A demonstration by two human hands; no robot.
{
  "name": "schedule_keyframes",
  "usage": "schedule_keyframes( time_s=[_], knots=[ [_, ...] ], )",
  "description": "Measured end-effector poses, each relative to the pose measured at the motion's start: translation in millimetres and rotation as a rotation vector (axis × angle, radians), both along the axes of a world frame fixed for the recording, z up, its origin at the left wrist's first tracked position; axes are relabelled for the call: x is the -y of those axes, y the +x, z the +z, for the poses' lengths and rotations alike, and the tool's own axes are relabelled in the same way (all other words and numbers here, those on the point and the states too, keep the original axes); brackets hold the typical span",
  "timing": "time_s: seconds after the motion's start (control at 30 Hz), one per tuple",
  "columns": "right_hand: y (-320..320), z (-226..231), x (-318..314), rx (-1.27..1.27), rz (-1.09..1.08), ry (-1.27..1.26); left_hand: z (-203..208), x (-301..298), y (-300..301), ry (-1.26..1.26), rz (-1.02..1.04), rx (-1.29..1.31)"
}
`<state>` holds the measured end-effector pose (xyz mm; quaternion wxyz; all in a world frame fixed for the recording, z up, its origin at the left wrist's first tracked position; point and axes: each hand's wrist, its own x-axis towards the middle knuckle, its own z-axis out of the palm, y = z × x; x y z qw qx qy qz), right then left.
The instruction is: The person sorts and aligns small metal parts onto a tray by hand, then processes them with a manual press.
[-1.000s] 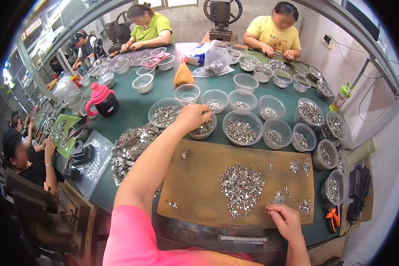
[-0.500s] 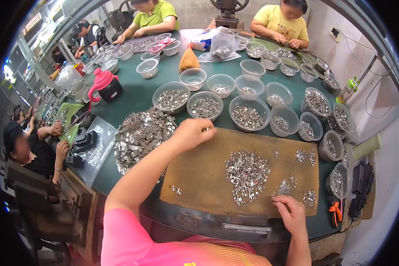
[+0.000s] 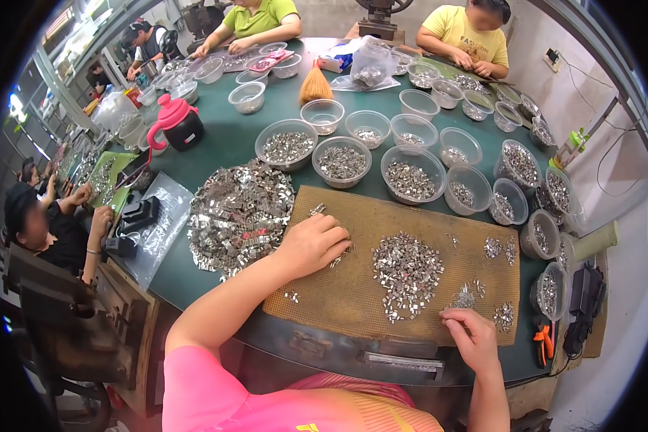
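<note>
A brown textured mat lies in front of me, with a loose heap of small shiny metal pieces at its middle. My left hand is palm down on the mat's left part, fingers curled together. A few metal pieces show beside its fingertips and above its knuckles; what it grips is hidden. At the mat's right front, my right hand has thumb and forefinger drawn together, holding something too small to make out. Just beyond it sits a small pile of thin metal pins. A large mound of metal pieces stands left of the mat.
Clear plastic bowls of metal parts curve around the mat's far and right sides. Orange-handled pliers lie at right. A pink-lidded black jug and a straw brush stand farther back. Several other people work around the table.
My left hand has come down and nearer, from the mat's far edge by the bowls onto its left part. My right hand has barely moved. The whole view has shifted slightly.
</note>
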<state>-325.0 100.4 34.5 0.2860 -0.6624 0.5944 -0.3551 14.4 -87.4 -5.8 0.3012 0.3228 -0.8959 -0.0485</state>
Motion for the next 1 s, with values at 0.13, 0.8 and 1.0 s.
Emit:
schedule_keyframes(
  time_s=[0.13,0.8,1.0],
  knots=[
    [18,19,32,-0.111,0.171,-0.129,-2,-6,4,-0.114,-0.044,-0.014],
    [189,-41,248,-0.524,0.601,-0.424,-6,8,28,0.810,0.160,-0.947],
    [191,-55,262,-0.386,0.565,-0.481,-8,2,32,0.949,0.135,-1.263]
  ],
)
